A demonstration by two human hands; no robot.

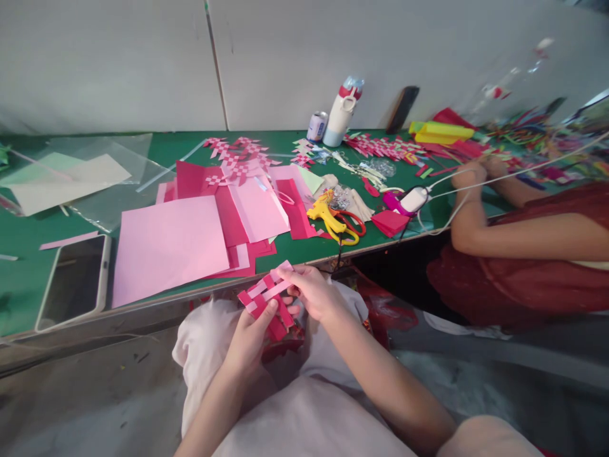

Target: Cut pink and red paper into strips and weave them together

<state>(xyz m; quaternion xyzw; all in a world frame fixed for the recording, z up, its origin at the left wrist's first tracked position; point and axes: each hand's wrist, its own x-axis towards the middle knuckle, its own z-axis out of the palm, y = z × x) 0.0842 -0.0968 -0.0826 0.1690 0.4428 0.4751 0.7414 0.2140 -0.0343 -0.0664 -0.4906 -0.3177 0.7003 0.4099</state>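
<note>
Over my lap I hold a piece of woven paper strips (259, 299) in red and light pink. My left hand (254, 330) grips its lower left part, thumb on top. My right hand (309, 289) pinches the end of a pale pink strip at its upper right edge. Some right-hand fingers lie behind the weave, partly hidden. On the table just beyond lie a large pink sheet (171, 244) and red paper (197, 181). Finished-looking pink-and-red woven pieces (245, 155) rest behind them.
A phone (73, 279) lies at the table's front left. Right of the paper are a yellow glue gun (326, 212), scissors (349, 231) and a white power strip (413, 200) with cables. A bottle (340, 117) and a can (316, 127) stand behind. A co-worker's arm (518, 235) reaches in at right.
</note>
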